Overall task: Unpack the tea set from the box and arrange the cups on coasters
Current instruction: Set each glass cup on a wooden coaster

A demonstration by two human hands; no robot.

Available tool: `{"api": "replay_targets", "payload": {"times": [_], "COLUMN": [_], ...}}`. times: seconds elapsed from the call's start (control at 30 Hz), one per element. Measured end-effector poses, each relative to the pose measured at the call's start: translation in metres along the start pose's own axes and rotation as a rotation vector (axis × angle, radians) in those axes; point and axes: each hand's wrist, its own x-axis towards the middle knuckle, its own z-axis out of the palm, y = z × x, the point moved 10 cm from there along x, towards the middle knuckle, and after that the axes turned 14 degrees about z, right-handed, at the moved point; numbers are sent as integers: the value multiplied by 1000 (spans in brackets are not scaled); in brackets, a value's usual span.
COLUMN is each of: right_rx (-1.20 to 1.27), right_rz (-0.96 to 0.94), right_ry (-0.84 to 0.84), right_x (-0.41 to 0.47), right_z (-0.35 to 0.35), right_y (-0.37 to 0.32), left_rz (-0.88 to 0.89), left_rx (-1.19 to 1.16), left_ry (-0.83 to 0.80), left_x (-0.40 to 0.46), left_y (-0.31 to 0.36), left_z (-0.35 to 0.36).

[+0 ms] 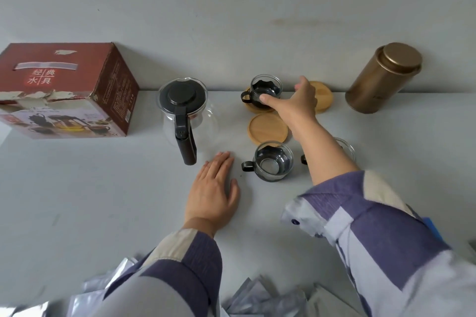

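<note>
A glass cup (265, 90) in a black holder sits on a wooden coaster (253, 108) at the back of the grey table (103, 201), pinched at its rim by the right hand (296, 103), thumb in front. A bare coaster (268, 127) lies just nearer, another (323, 96) behind the hand. A second cup (273, 161) stands nearer on the table; what looks like a third (346, 148) is mostly hidden by the forearm. The left hand (212, 192) rests flat, fingers straight, near the glass teapot (184, 116). The red box (64, 90) stands far left, a gold tin (383, 77) far right.

Our right hand (296, 100) grips a glass cup (265, 90) standing upright on a wooden coaster (253, 108). Just below the grip lies a bare coaster (268, 127); nearer us stands another cup (273, 161), the box (64, 90) far left.
</note>
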Motion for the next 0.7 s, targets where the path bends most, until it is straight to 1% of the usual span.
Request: {"api": "replay_targets", "payload": {"times": [0.1,0.2,0.27,0.33,0.6,0.7], "right_rx": [87,17,-38,-31,82,91], "right_rz": [-32,-111,-185,-223,-76,-68], "right_ry": [-88,-107,-59,3,202,274], "right_x": [-36,-78,-102,-118,-123,-122], "right_z": [-9,-9,-4,3,17,13], "right_y": [14,33,45,57,104,109], "left_rz": [-7,-7,-5,-5,0,-1], "left_rx": [-1,-6,-6,-5,-9,-10], "left_ry": [0,8,14,19,28,27], "left_x": [0,-1,-1,0,0,0], "left_y": [1,2,2,1,0,0], "left_z": [0,-1,-1,-1,1,3]}}
